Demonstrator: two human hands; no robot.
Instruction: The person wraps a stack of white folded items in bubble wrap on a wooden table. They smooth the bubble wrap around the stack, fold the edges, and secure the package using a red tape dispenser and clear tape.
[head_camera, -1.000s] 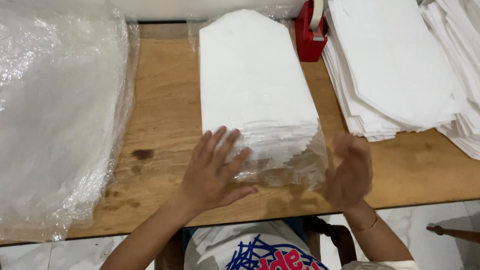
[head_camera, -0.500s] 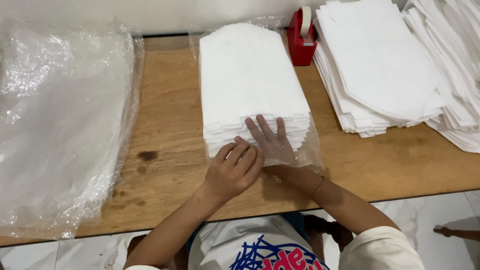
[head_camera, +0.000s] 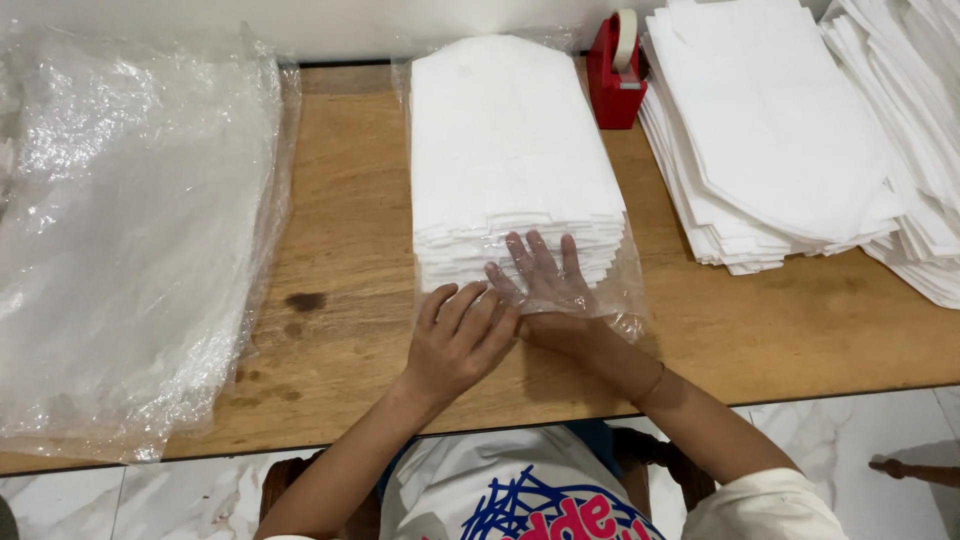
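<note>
Head view: looking down at a person's two hands working at the near end of a bagged stack.
Right hand (head_camera: 545, 285): lying flat with fingers spread, tucked inside the open mouth of the clear plastic bag (head_camera: 620, 300), palm pressing against the near end of the stack; gripping nothing.
Left hand (head_camera: 462, 338): resting outside the bag with fingers loosely curled, fingertips touching the right hand and the plastic flap on the table.
Stack of folded white sheets (head_camera: 505, 150): sitting mid-table inside the clear bag, running away from the person, its near edges showing as layers.
Wooden table (head_camera: 340, 250): carrying everything, with a dark stain left of the hands.
Red tape dispenser (head_camera: 617, 70): standing just beyond the stack's far right corner.
Loose white stacks (head_camera: 770, 140): lying to the right, unbagged.
Crumpled clear plastic pile (head_camera: 120, 230): covering the table's left side.
</note>
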